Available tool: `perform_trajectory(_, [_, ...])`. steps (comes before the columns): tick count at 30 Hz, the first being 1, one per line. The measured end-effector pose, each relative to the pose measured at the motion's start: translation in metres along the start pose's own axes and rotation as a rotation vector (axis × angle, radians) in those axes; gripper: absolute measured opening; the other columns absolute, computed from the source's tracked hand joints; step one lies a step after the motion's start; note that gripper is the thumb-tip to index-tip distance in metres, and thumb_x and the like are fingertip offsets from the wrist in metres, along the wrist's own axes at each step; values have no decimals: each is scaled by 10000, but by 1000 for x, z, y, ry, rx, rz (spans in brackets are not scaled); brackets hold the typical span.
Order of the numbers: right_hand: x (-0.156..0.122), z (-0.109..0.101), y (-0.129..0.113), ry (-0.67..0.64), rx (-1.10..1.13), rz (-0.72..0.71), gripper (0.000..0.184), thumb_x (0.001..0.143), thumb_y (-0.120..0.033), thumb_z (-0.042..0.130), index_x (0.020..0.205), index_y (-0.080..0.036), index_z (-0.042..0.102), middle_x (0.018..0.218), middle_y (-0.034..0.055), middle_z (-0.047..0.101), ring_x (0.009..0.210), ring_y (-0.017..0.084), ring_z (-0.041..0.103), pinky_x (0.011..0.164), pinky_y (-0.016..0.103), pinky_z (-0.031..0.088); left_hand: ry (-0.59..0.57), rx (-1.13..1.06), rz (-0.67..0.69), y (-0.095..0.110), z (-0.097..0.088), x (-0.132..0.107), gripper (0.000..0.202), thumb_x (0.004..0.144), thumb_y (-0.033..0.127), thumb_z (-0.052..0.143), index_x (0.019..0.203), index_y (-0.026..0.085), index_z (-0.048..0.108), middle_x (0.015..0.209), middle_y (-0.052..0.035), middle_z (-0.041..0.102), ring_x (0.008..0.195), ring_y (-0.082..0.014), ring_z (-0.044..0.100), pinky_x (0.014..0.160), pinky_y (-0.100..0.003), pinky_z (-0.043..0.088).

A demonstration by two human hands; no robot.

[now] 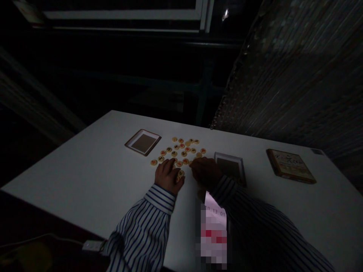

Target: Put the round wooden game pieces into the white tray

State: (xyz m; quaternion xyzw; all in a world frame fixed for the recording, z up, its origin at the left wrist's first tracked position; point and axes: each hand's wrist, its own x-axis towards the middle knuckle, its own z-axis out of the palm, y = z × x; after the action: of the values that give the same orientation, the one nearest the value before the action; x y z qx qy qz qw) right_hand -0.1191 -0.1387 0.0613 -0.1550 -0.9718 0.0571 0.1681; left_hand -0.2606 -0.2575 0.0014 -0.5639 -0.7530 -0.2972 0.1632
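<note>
Round, pale Chinese chess pieces (pixel 184 153) with red or black characters lie loosely spread on the white table (pixel 93 166). At their near edge, my left hand (pixel 166 176) is curled, its thumb and fingers around a black-marked Chinese chess piece (pixel 180 173); more pieces show partly under the fingers. My right hand (pixel 206 172), dark in shadow, is closed with its fingertips at another Chinese chess piece (pixel 191 163), whose face is mostly hidden. Striped shirt sleeves cover both wrists.
One shallow box tray (pixel 143 142) lies left of the pieces, and another open tray (pixel 231 166) lies beside my right hand. A closed box with writing (pixel 292 166) sits far right. Below my right wrist glows a phone (pixel 216 211). A power strip (pixel 93 245) hangs near the front edge.
</note>
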Motion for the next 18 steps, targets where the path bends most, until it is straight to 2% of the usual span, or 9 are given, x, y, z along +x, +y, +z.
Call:
perform_trajectory(12, [-1, 0, -4, 44, 10, -4, 205, 792, -219, 431, 879, -173, 611, 945, 66, 623, 868, 176, 523, 773, 317, 338, -38, -18, 25, -6, 2, 0, 245, 657, 363, 585, 850, 226, 646, 1205, -71, 495, 1114, -312, 410, 897, -512, 357])
perform_trajectory(18, [0, 2, -4, 78, 17, -15, 188, 778, -199, 448, 860, -169, 614, 915, 62, 631, 850, 168, 533, 761, 309, 348, -48, -20, 128, -13, 4, 2, 278, 693, 369, 564, 913, 212, 631, 1197, -91, 501, 1091, -298, 435, 871, -495, 385])
